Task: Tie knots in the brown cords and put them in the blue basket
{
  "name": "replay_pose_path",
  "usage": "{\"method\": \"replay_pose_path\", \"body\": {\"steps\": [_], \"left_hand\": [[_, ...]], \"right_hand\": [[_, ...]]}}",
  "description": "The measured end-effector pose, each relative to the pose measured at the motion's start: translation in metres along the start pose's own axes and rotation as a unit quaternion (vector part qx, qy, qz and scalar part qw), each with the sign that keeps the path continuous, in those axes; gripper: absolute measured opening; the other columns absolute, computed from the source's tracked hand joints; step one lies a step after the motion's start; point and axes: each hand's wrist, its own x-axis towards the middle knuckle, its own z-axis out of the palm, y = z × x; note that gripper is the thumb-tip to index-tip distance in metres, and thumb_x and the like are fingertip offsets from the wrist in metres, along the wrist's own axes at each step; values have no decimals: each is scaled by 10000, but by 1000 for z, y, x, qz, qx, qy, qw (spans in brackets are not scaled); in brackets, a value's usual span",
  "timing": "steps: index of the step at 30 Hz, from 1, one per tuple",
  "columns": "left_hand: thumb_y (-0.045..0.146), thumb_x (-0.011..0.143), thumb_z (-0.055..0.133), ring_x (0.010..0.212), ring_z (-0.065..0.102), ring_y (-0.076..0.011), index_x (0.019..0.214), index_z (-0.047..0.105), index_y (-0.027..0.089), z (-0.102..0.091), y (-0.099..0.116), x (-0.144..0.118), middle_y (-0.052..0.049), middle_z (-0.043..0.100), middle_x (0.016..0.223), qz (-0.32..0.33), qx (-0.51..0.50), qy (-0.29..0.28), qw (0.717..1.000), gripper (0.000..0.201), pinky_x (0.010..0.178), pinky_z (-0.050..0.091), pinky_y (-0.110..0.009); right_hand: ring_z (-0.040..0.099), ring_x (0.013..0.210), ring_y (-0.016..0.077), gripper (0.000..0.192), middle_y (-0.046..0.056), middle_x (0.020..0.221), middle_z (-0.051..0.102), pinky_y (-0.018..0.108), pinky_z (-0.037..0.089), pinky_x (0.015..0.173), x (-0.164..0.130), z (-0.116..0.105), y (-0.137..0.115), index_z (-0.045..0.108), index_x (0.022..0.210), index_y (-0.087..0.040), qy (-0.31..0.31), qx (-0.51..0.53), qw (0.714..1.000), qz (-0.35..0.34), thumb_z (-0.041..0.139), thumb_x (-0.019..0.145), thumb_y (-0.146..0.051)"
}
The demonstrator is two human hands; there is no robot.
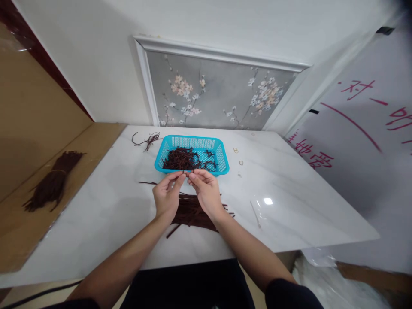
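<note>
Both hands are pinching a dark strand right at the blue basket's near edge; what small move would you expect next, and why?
Probably a short reach forward to drop the strand into the blue basket. The left hand and right hand hold it at the near rim, the basket already holds similar dark pieces, and a loose pile lies under the wrists.

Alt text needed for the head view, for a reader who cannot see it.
Left hand and right hand pinch a thin dark strand together over a white table, above a pile of dark strips, in front of a blue basket holding more.
</note>
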Motion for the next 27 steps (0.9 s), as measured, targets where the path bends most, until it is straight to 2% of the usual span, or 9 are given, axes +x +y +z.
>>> {"method": "replay_pose_path", "body": {"steps": [5,9,14,18,21,24,27], "left_hand": [[339,764,788,880,693,-151,877,766,188,-1,-1,-2,-39,750,921,20,11,-12,1000,190,842,545,-251],[322,737,808,836,690,-150,832,764,189,0,2,1,-30,746,864,36,13,-10,999,169,811,549,-251],[293,684,846,775,696,-150,884,755,200,-1,6,2,-19,752,834,25,22,-7,999,239,769,557,-259],[311,766,782,821,684,-158,830,780,230,-4,6,3,-16,752,848,83,65,-57,993,103,799,537,-273],[293,816,740,866,676,-162,873,792,263,-6,8,5,-13,754,889,113,75,-105,985,82,825,519,-279],[295,851,707,896,666,-171,927,796,277,-6,10,6,-26,746,935,109,74,-150,980,118,814,511,-280],[306,823,737,906,664,-179,915,801,271,-6,13,8,-37,739,948,92,66,-173,978,117,810,509,-279]], "right_hand": [[653,621,111,220,-9,716,768,255,529,684,3,-4,2,720,826,-218,14,-9,1000,-3,863,659,-210],[646,618,128,188,-5,681,749,290,534,684,4,-7,4,750,780,-204,35,-38,998,-20,872,643,-239],[633,652,131,167,-10,686,742,308,525,722,4,-7,3,781,762,-215,30,-53,998,-32,878,634,-260],[631,664,132,162,-14,706,751,312,521,740,4,-8,3,795,768,-231,27,-53,998,-27,877,631,-257],[646,694,138,150,-17,733,764,315,523,773,4,-10,4,802,768,-245,16,-59,997,-35,872,636,-245],[668,741,158,157,-16,783,778,336,528,820,4,-12,5,804,778,-259,6,-72,997,-42,869,635,-243],[674,760,165,154,-15,807,783,344,528,837,5,-14,5,805,789,-266,-4,-81,996,-46,862,648,-244]]}}
